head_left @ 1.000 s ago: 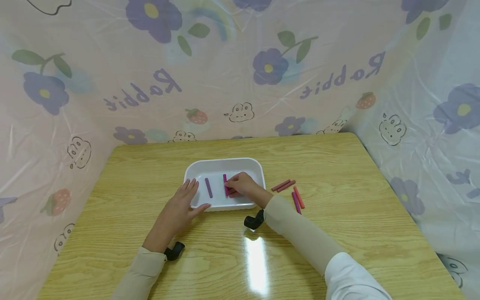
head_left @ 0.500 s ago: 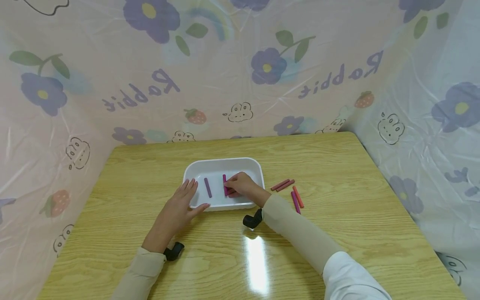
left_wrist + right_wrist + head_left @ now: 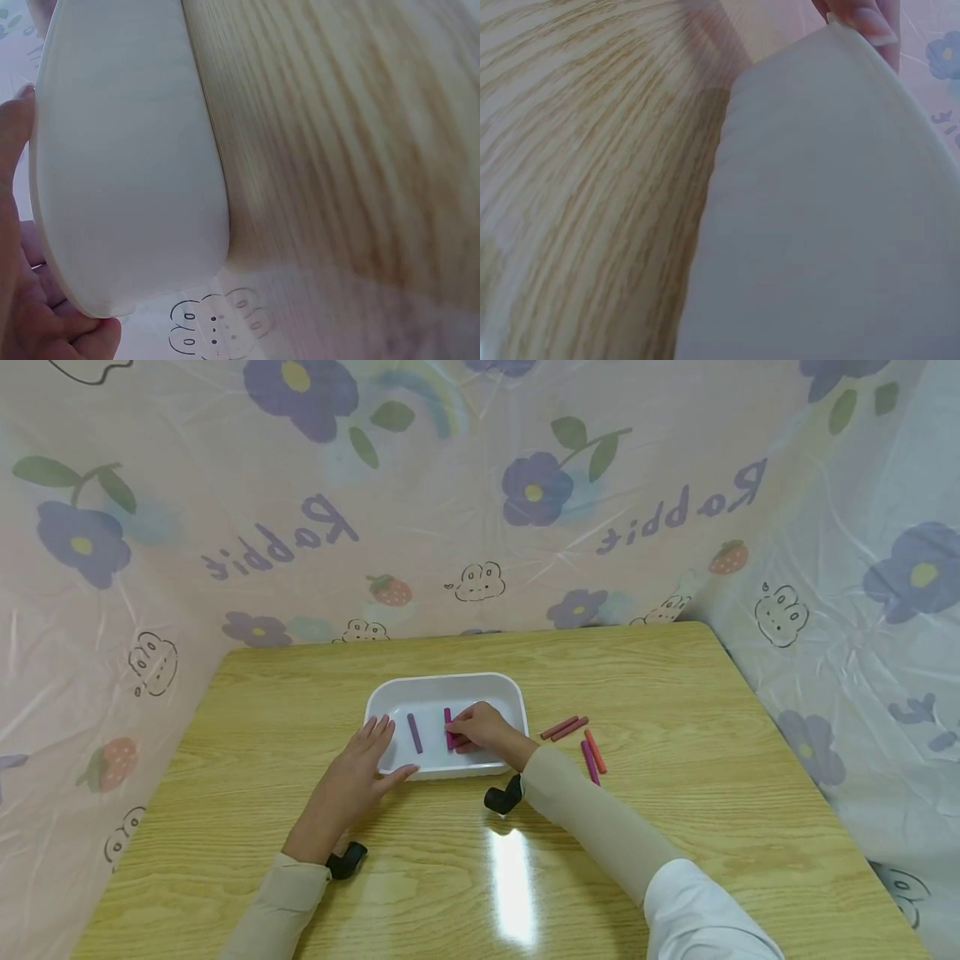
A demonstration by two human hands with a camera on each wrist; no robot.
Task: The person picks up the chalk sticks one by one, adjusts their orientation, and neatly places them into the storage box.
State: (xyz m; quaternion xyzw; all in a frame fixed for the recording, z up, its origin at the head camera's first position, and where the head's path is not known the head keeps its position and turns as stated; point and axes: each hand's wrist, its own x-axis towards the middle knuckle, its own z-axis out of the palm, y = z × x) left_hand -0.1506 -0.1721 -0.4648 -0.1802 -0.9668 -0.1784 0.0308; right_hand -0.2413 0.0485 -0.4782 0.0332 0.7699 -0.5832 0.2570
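Note:
A white plastic tray (image 3: pixel 487 681) sits on the table. My left hand (image 3: pixel 358 772) grips its near left corner, thumb along the front rim and fingers over the left side; the left wrist view shows those fingers (image 3: pixel 45 322) bent at the rim. My right hand (image 3: pixel 486 727) reaches inside, thumb and fingertips pinched together low over a small dark red crayon-like stick (image 3: pixel 462 741), partly hidden by the hand. Its fingertips are right beside an upright magenta stick (image 3: pixel 447 717). A brownish-red stick (image 3: pixel 468 748) lies just below. Farther left in the tray lies a mauve stick (image 3: pixel 415 733).
Right of the tray lie two brownish-red sticks (image 3: pixel 559 727), an orange-red stick (image 3: pixel 595 752) and a purple stick (image 3: pixel 590 762). Patterned sheeting (image 3: pixel 480 510) stands behind and beside the wooden table (image 3: pixel 637 677). The tray's outer wall (image 3: pixel 832 202) fills much of the right wrist view.
The head view has shifted slightly. My right fingers make only tiny movements at the sticks; my left hand keeps its place on the tray.

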